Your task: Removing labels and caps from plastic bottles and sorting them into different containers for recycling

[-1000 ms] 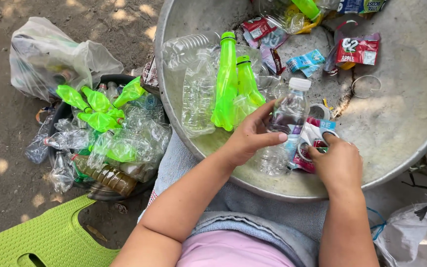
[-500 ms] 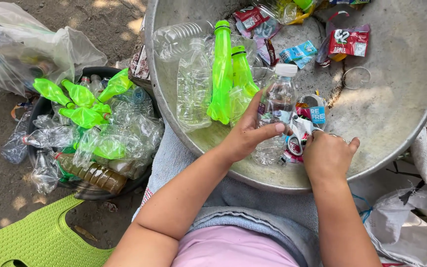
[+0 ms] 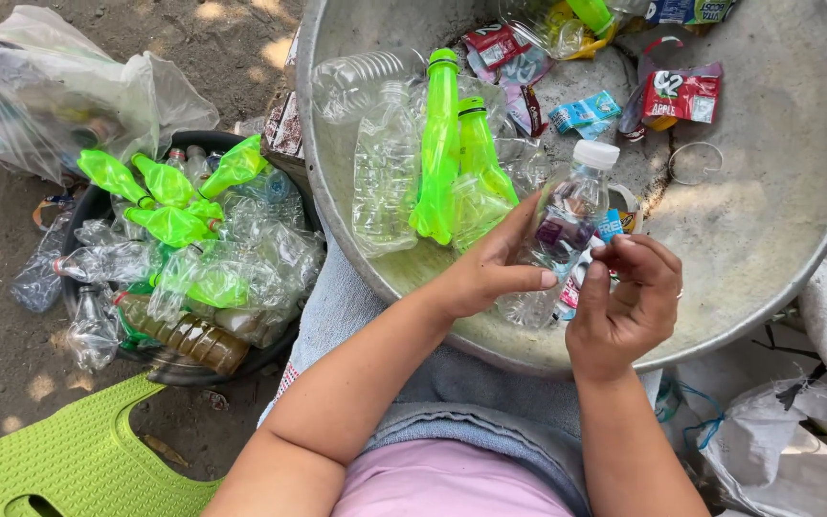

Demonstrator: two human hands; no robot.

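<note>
My left hand (image 3: 488,270) grips a clear plastic bottle (image 3: 559,230) with a white cap, held tilted over a large grey metal basin (image 3: 777,268) on my lap. My right hand (image 3: 624,302) pinches the bottle's coloured label (image 3: 607,230) at its edge, pulling it off the side. Inside the basin lie two flattened bright green bottles (image 3: 452,153), crushed clear bottles (image 3: 385,177) and torn wrappers (image 3: 681,94).
A black tub (image 3: 275,354) at the left is heaped with crushed clear and green bottles (image 3: 179,206). A clear plastic bag (image 3: 69,91) lies behind it on the dirt ground. A green plastic stool (image 3: 69,460) sits at lower left, white sacks (image 3: 796,450) at lower right.
Both hands have lifted the bottle a little toward me, and my right hand has turned palm-in, now pinching the label at the bottle's side.
</note>
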